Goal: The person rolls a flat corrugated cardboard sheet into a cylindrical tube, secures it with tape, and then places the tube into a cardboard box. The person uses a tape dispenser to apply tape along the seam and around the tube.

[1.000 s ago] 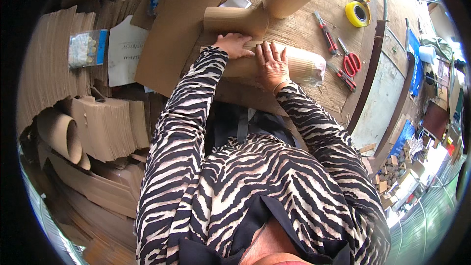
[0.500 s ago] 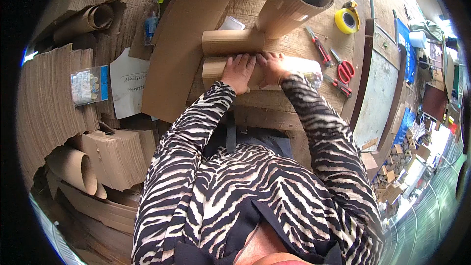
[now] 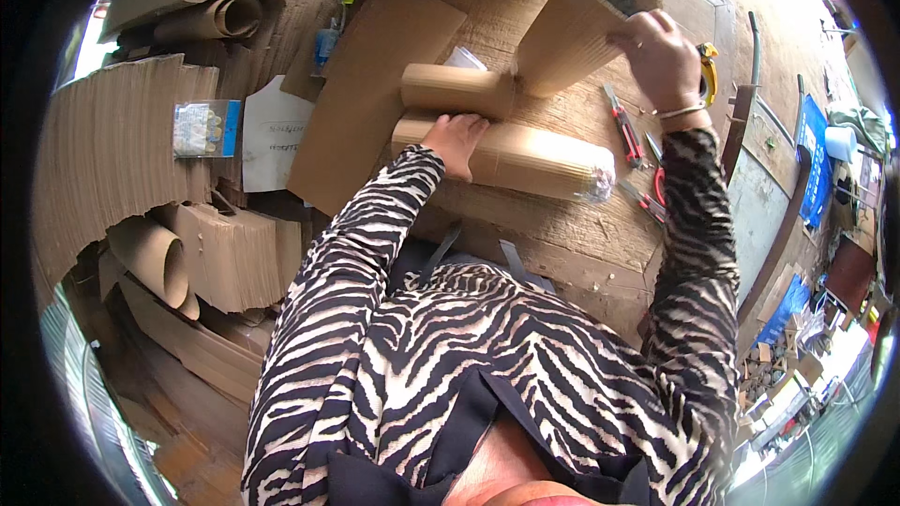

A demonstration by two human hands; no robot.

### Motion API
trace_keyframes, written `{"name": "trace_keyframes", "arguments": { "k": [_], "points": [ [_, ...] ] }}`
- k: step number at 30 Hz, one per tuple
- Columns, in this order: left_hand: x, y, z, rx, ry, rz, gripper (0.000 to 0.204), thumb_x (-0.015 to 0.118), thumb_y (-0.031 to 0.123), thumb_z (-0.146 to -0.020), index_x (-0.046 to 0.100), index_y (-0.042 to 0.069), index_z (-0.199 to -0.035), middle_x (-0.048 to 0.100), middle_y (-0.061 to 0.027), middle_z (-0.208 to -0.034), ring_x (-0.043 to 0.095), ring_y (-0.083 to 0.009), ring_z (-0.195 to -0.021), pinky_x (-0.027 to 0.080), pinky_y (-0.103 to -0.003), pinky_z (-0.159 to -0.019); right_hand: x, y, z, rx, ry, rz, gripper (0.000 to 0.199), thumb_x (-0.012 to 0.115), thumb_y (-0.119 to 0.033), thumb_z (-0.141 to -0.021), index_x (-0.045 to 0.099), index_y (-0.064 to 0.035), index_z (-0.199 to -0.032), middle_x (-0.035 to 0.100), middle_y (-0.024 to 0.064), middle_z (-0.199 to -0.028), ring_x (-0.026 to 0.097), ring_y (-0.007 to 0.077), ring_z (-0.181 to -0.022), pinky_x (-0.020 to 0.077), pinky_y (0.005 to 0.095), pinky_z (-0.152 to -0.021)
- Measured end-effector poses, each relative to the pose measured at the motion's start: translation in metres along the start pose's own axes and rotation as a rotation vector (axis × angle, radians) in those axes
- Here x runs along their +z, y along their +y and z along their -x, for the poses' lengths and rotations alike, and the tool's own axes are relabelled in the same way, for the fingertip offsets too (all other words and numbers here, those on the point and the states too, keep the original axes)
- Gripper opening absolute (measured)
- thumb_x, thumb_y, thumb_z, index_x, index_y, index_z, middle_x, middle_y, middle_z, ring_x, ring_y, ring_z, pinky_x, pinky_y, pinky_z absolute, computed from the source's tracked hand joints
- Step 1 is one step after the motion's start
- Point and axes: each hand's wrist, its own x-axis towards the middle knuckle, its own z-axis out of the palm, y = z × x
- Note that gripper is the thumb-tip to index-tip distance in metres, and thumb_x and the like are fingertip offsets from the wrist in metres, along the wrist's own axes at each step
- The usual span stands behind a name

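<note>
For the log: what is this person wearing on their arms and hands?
Both arms are covered to the wrist by long, close-fitting sleeves in a black-and-white zebra-stripe print, matching the top. The left hand is bare, with no glove or ring visible. The right hand is also bare; a thin, light-coloured bracelet circles its wrist just above the cuff.

A single fisheye view looks steeply down from the person's head, close over their striped torso, with the wooden workbench (image 3: 562, 234) toward twelve o'clock. Stacked corrugated cardboard (image 3: 112, 159) curves along nine o'clock, and straight edges bow toward the dark round rim.
</note>
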Motion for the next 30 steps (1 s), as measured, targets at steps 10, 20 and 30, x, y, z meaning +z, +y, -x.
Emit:
{"name": "trace_keyframes", "arguments": {
  "k": [10,20,30],
  "points": [
    [-0.042,-0.006,-0.028,0.005,-0.144,0.118,0.113,0.095,0.039,-0.056,0.04,0.005,-0.149,0.047,-0.0143,-0.148,0.042,-0.0295,-0.14,0.035,-0.045,-0.114,-0.021,0.104,-0.001,-0.029,-0.019,0.273,0.026,0.069,-0.042,-0.091,0.068,-0.0168,-0.097,0.068,0.0041,-0.095,0.07,0.0305,-0.083,0.0582,0.0407,-0.067],
    [-0.05,-0.036,-0.064,0.112,-0.234,0.213,0.102,0.094,0.044,-0.055,0.05,0.006,-0.139,0.058,-0.0159,-0.136,0.053,-0.0325,-0.13,0.045,-0.043,-0.108,0.087,-0.137,0.127,0.035,-0.758,-0.128,0.095,0.078,-0.031,-0.073,0.034,-0.0126,-0.155,0.042,0.014,-0.153,0.041,0.0318,-0.14,0.0254,0.0607,-0.117],
    [-0.058,-0.054,-0.07,0.075,-0.222,0.331,0.101,0.091,0.047,-0.06,0.049,-0.001,-0.138,0.061,-0.0225,-0.132,0.058,-0.034,-0.124,0.045,-0.044,-0.106,0.136,-0.143,0.094,0.041,-0.932,-0.13,0.12,0.093,-0.047,-0.053,0.035,-0.0108,-0.152,0.046,0.0146,-0.148,0.044,0.0336,-0.137,0.0382,0.0521,-0.109]
  ]
}}
